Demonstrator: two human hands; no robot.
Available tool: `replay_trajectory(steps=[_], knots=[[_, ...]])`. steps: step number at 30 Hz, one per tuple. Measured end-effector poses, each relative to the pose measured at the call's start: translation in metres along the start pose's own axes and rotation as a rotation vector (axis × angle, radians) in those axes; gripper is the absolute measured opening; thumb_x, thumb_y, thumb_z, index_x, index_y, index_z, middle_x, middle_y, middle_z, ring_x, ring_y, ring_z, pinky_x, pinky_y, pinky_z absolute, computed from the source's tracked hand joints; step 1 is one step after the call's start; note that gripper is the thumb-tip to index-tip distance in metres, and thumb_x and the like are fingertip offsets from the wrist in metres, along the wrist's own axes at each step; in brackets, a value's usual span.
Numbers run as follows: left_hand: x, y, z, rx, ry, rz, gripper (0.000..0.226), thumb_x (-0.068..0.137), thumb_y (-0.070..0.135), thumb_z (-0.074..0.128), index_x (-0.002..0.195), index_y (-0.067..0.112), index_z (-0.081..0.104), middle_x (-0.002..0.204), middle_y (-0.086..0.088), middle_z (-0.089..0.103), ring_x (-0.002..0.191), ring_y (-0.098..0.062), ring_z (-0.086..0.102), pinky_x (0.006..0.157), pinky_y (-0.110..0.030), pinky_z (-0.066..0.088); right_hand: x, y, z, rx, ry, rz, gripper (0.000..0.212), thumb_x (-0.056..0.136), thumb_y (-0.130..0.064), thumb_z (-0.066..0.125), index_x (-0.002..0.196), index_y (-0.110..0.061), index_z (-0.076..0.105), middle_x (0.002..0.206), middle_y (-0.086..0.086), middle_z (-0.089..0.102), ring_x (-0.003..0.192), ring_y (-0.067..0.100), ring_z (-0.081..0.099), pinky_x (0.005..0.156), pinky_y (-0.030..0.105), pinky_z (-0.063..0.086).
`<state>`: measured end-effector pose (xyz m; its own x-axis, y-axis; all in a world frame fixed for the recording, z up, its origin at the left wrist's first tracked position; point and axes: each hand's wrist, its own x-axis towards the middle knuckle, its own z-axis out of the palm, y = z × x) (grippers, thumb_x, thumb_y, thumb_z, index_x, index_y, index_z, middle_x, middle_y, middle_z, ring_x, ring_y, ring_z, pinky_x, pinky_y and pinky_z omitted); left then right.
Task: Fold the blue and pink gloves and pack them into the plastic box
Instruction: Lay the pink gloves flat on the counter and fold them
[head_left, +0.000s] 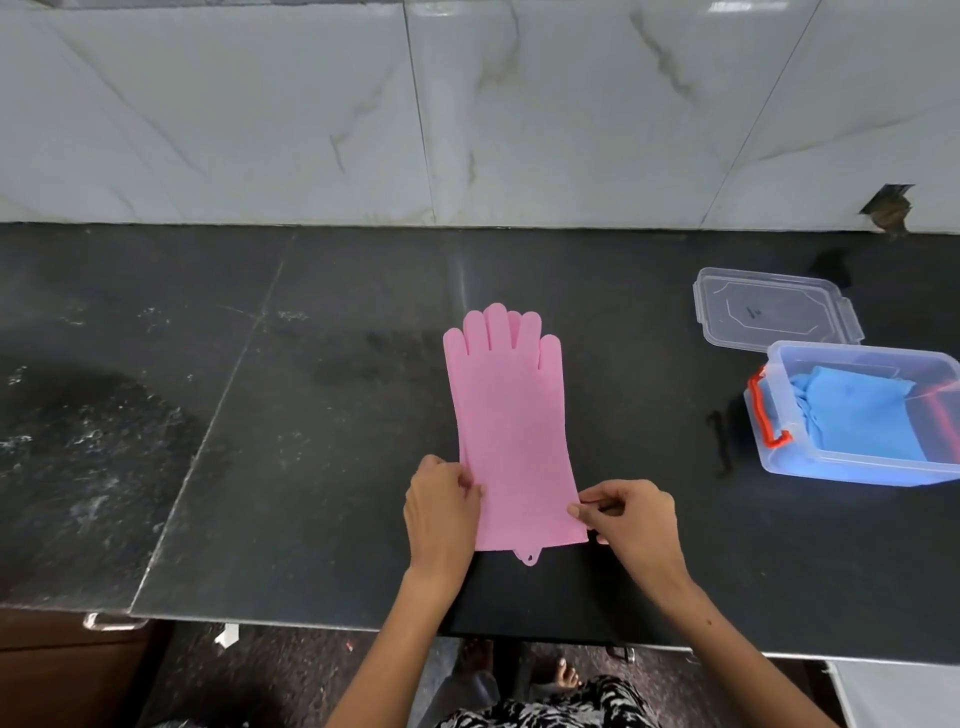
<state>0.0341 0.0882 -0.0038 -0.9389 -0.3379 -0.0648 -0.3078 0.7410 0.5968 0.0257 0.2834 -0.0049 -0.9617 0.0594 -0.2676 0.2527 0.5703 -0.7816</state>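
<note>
The pink gloves (511, 426) are lying flat mid-counter, stacked one on the other, fingers pointing to 12 o'clock and cuff toward the person, probably squared up for folding. At the cuff's 9 o'clock edge the left hand (441, 512) is pinching the rubber with curled fingers; at 3 o'clock the right hand (631, 517) is pinching the opposite corner between thumb and fingertips. Holding both corners likely readies the cuff for lifting toward the fingertips. Out at 3 o'clock the box (857, 415) is sitting open, the blue gloves (862, 415) already lying folded inside. Its lid (774, 306) is resting just beyond, at 2 o'clock, on the counter (260, 415).
</note>
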Motion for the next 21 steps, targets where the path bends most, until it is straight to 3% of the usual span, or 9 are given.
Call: replay_trajectory(steps=[4,7,12,15,18,21], knots=[[0.005,-0.012,-0.008,-0.303,-0.017,-0.145,0.01,0.076,0.015,0.076,0.067,0.014,0.072,0.064,0.005,0.068,0.061,-0.009,0.064,0.059,-0.019,0.05,-0.001,-0.003,0.001,0.058,-0.007,-0.035,0.006,0.073,-0.013,0.079,0.077,-0.017,0.076,0.063,-0.007,0.07,0.053,0.006,0.065,0.052,0.019,0.055],[0.009,-0.024,-0.01,-0.445,-0.075,-0.273,0.009,0.072,0.013,0.08,0.066,0.012,0.073,0.064,-0.002,0.071,0.064,-0.018,0.069,0.068,-0.034,0.059,-0.003,0.0,0.005,0.064,-0.027,-0.019,0.008,0.072,-0.011,0.08,0.079,-0.012,0.076,0.064,-0.004,0.07,0.053,0.006,0.065,0.056,0.021,0.055],[0.005,-0.021,-0.006,-0.274,-0.056,-0.11,0.025,0.058,0.016,0.088,0.067,0.013,0.066,0.065,0.003,0.066,0.062,-0.012,0.064,0.06,-0.025,0.054,-0.001,0.001,0.004,-0.093,-0.011,-0.081,0.007,0.075,-0.012,0.076,0.082,-0.014,0.075,0.072,-0.008,0.069,0.064,0.004,0.064,0.067,0.019,0.055],[0.01,-0.017,-0.008,-0.182,-0.091,-0.08,0.034,0.057,0.024,0.09,0.073,0.009,0.063,0.07,0.001,0.065,0.066,-0.015,0.061,0.062,-0.033,0.054,0.005,-0.005,-0.004,-0.25,-0.064,-0.083,0.009,0.078,-0.017,0.074,0.086,-0.017,0.075,0.076,-0.009,0.07,0.066,0.0,0.062,0.067,0.018,0.053],[0.028,-0.011,-0.015,-0.069,-0.009,0.009,0.036,0.064,0.034,0.085,0.087,0.014,0.065,0.08,0.002,0.065,0.071,-0.012,0.06,0.062,-0.029,0.051,0.027,-0.022,-0.015,-0.281,-0.058,-0.117,0.015,0.076,-0.027,0.077,0.088,-0.018,0.073,0.08,-0.008,0.069,0.067,0.003,0.063,0.064,0.016,0.047],[0.063,0.001,-0.02,-0.103,0.092,0.166,0.023,0.078,0.027,0.076,0.093,0.012,0.07,0.09,-0.001,0.07,0.079,-0.016,0.062,0.067,-0.031,0.051,0.074,-0.051,-0.022,-0.208,0.028,-0.244,0.015,0.078,-0.026,0.075,0.087,-0.015,0.074,0.081,-0.006,0.072,0.069,0.007,0.064,0.069,0.023,0.053]])
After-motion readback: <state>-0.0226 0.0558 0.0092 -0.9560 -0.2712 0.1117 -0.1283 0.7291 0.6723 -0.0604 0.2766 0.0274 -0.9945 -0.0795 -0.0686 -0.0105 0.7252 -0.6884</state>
